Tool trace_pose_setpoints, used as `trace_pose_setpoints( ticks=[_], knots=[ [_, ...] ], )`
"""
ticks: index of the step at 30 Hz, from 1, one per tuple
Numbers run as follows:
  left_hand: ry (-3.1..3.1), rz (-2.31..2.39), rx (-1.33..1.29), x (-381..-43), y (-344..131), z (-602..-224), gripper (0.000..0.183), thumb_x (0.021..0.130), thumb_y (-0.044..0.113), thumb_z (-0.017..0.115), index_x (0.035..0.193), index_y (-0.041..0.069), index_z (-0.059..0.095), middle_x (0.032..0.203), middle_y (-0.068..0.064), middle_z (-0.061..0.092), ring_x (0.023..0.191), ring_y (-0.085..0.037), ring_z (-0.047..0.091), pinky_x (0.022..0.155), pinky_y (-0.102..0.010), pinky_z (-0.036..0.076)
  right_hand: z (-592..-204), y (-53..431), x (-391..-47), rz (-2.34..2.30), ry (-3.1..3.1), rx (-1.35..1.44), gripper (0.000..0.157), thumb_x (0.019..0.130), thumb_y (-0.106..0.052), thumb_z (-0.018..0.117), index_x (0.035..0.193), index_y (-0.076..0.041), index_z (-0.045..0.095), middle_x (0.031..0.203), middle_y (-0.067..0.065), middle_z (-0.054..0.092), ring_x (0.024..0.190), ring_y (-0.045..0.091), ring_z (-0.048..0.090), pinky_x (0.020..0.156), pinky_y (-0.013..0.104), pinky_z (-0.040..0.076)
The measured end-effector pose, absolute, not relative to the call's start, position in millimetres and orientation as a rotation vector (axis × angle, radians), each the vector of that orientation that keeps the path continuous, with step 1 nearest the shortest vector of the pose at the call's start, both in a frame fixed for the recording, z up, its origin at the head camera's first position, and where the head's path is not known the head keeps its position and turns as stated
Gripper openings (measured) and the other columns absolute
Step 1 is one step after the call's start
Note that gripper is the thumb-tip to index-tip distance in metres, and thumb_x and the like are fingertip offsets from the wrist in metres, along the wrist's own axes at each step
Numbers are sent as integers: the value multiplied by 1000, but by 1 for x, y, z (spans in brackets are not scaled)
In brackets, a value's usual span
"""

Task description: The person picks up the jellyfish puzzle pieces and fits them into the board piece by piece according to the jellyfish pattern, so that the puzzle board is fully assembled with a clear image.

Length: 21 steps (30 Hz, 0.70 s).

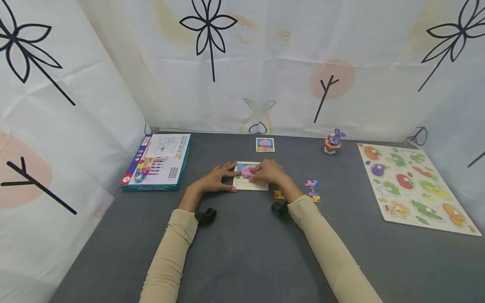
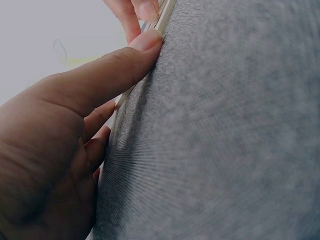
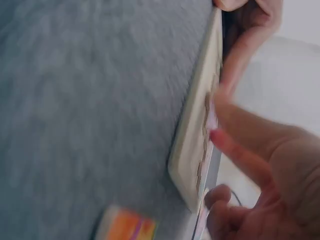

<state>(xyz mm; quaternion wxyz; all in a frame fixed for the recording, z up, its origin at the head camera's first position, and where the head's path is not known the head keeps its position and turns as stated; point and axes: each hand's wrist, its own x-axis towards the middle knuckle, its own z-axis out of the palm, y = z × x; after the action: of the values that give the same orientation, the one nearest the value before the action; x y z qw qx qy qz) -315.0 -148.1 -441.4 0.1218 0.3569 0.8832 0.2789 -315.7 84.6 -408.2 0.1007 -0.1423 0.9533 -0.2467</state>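
Observation:
A small jigsaw puzzle board (image 1: 242,185) lies on the grey table, its upper part filled with a pink and blue picture, bare pale wood along the near side. My left hand (image 1: 214,180) holds the board's left side. In the left wrist view, its thumb (image 2: 147,42) is against the board's edge. Over the picture, my right hand (image 1: 270,172) pinches a puzzle piece (image 3: 212,117) between thumb and finger, right at the board's surface; fingers cover most of the piece. Loose puzzle pieces (image 1: 312,184) lie right of the right hand, with a yellow-orange piece (image 1: 279,194) by its wrist.
Behind the board lies a small picture card (image 1: 265,144). A boxed set (image 1: 155,164) sits at the left, a purple rabbit figure (image 1: 333,141) at the back right. At the far right is a large vegetable puzzle board (image 1: 409,198). White printed cloth (image 1: 227,101) surrounds the table's back and sides.

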Motion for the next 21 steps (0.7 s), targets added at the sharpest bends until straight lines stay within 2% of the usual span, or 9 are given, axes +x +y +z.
trace_pose_setpoints(
  ticks=[2, 4, 5, 6, 9, 16, 21],
  knots=[
    [2574, 816, 1041, -315, -148, -441, 67, 82, 30, 69, 139, 12, 41, 154, -13, 16, 143, -34, 4, 110, -61, 2, -409, 93, -317, -823, 2794, -512, 40, 77, -31, 74, 113, -16, 67, 78, 10, 68, 57, 14, 45, 59, 32, 40],
    [2568, 814, 1051, -315, -149, -441, 67, 82, 31, 69, 140, 12, 41, 154, -13, 15, 143, -34, 4, 110, -61, 1, -408, 107, -317, -930, 2767, -590, 41, 79, -24, 73, 116, -10, 65, 49, 6, 49, 45, 12, 33, 48, 26, 33],
    [2565, 817, 1054, -315, -150, -441, 67, 82, 31, 69, 140, 11, 40, 154, -13, 15, 143, -34, 4, 110, -61, 1, -407, 117, -316, -985, 2761, -618, 41, 79, -21, 72, 117, -8, 64, 44, 2, 36, 43, 11, 28, 45, 24, 30],
    [2567, 814, 1057, -316, -150, -442, 68, 82, 31, 69, 140, 11, 40, 154, -14, 15, 143, -34, 3, 110, -61, 1, -405, 129, -316, -1025, 2758, -627, 41, 80, -19, 72, 118, -5, 63, 47, -1, 25, 44, 11, 21, 43, 23, 25],
    [2568, 824, 1058, -316, -151, -443, 69, 82, 31, 69, 140, 11, 39, 154, -14, 14, 143, -34, 4, 110, -60, 1, -398, 170, -308, -1059, 2786, -590, 42, 80, -17, 72, 118, -2, 62, 52, -6, 21, 46, 9, 22, 44, 22, 26],
    [2565, 848, 1054, -317, -151, -442, 68, 81, 29, 70, 140, 11, 40, 154, -14, 15, 143, -34, 4, 110, -60, 0, -401, 259, -285, -1026, 2708, -468, 41, 79, -10, 70, 116, 5, 61, 50, -8, 23, 44, 2, 20, 45, 21, 24],
    [2562, 839, 1048, -316, -148, -441, 69, 81, 30, 70, 140, 11, 39, 154, -14, 16, 143, -34, 4, 111, -59, 0, -411, 281, -276, -1034, 2651, -462, 43, 78, -9, 72, 117, 5, 61, 53, -6, 25, 47, 2, 20, 46, 21, 22]
  ],
)
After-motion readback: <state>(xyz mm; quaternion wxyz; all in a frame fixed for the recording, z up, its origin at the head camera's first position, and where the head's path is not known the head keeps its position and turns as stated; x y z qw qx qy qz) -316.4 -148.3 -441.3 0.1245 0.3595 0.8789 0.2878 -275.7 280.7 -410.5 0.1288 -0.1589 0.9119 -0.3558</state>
